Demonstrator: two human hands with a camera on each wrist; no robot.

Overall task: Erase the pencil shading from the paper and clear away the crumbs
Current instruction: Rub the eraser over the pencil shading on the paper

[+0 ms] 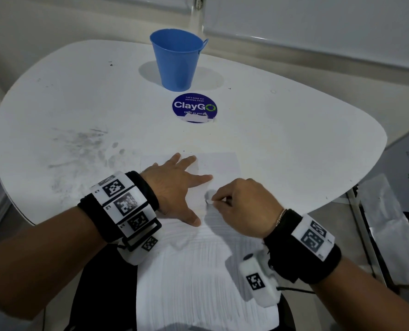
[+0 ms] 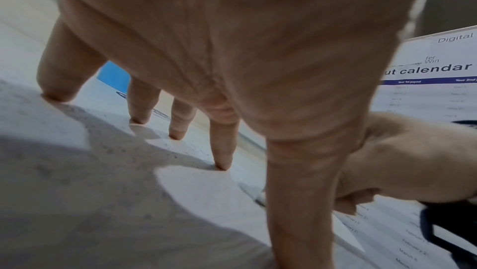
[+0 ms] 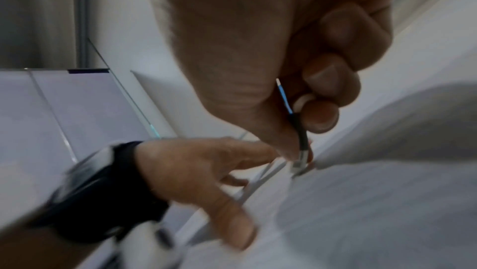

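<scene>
At the near edge of the white bench [image 1: 55,111] the paper [image 1: 220,163] lies flat, its near end hanging over the edge toward the person and its far end reaching toward the bench's middle. The left hand [image 1: 174,185] lies on the paper's left part with its fingers [image 2: 222,151] straight and spread, tips pressing down, thumb pointing toward the near edge. Just right of that thumb and index finger, the right hand [image 1: 241,206] has its fingers [image 3: 320,118] curled and pinched together on a small eraser [image 1: 208,201], whose white tip touches the sheet in the gap between the two hands. In the right wrist view the eraser [image 3: 300,151] shows as a thin piece with a dark band and a blue stripe, blurred, its lower end on the paper. A patch of grey pencil shading [image 1: 209,194] sits directly at the eraser's tip, just beyond the right hand's fingertips. Grey smudges [image 1: 84,144] mark the bench toward its left edge. Farther on, near the middle, lies a round blue sticker [image 1: 194,107] reading "ClayGo", and beyond it, toward the far edge, stands an upright blue bucket [image 1: 177,59].
</scene>
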